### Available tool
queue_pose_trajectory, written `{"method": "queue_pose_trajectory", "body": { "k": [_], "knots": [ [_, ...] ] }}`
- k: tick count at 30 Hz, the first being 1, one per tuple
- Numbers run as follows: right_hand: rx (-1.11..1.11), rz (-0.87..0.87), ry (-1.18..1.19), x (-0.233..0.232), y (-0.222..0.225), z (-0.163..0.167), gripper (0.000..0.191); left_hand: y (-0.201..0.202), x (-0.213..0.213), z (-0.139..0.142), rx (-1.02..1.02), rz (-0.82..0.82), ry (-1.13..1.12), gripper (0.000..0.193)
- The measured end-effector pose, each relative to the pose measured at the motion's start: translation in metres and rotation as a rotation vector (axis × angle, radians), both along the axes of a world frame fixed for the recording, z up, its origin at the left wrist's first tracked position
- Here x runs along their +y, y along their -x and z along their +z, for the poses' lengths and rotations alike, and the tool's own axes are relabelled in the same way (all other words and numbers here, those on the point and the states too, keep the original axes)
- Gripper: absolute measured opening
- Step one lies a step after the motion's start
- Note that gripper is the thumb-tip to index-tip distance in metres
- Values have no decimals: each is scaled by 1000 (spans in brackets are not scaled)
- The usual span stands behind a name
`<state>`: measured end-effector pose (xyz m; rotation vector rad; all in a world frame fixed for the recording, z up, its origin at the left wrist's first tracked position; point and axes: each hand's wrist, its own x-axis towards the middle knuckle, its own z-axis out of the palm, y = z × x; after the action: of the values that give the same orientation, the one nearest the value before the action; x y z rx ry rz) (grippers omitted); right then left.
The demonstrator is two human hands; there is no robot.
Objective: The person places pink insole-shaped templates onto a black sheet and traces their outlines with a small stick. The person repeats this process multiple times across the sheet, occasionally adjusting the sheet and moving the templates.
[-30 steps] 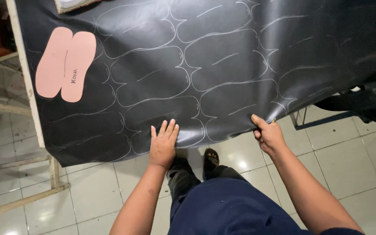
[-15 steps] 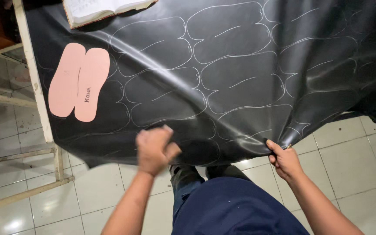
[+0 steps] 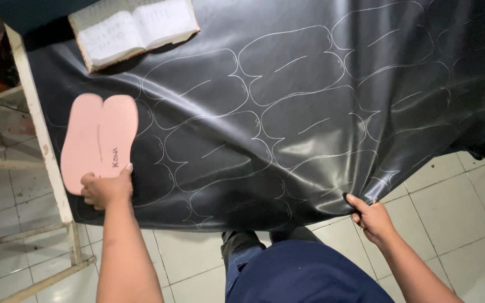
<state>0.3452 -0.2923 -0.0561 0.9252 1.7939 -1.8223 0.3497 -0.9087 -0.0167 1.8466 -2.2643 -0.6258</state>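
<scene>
Fingers of the left hand (image 3: 106,189) close over the near end of the pink template (image 3: 99,142), thumb on top beside its printed mark, the rest curled under or behind the bottom edge. The template lies flat on the black sheet (image 3: 287,118), at its left part, close to the white table frame (image 3: 40,134). Its shape is a pair of sole outlines joined side by side, and its long axis runs almost straight away from the person, tipped slightly to the right at the far end. So the held end is the one nearest the body, and the whole of the template stretches up and away from the grip.

The right hand (image 3: 373,217) is well apart from it, across the sheet's hanging front edge. It pinches that edge between thumb and fingers, narrow and firm, and the sheet creases toward the pinch. Of the two hands, the left is plainly the one at the template; the right has only the sheet.

White traced outlines (image 3: 287,67) of the same sole shape cover the sheet to the right of the template, row on row. Just beside the template, toward the right, the nearest outlines begin. An open book (image 3: 136,28) rests at the far left corner, beyond the template's far end and apart from it. Tiled floor (image 3: 467,213) shows below.
</scene>
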Motion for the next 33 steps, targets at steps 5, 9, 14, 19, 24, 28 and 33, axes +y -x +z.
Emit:
{"method": "queue_pose_trajectory", "body": {
  "k": [5, 9, 14, 19, 24, 28, 33],
  "knots": [
    [-39, 49, -16, 0, 7, -1, 24, 14, 12, 6, 634, -35, 94, 43],
    [-72, 86, -62, 0, 10, 3, 25, 53, 38, 34, 880, -266, 367, 23],
    [-74, 27, -48, -2, 12, 9, 24, 159, 58, 102, 1318, -783, 303, 26],
    [-34, -63, 51, -3, 3, 9, 20, 190, 77, 131, 806, -1024, 211, 68],
    [36, -77, 70, 12, -3, 10, 25, 94, 200, 63, 313, -1389, -44, 101],
    [56, -66, 46, 29, -15, 10, 23, 31, 241, 22, 8, -1417, -7, 120],
    [108, -32, 109, 39, -23, -2, 19, 6, 251, -7, 97, -1389, 139, 117]
  ]
}}
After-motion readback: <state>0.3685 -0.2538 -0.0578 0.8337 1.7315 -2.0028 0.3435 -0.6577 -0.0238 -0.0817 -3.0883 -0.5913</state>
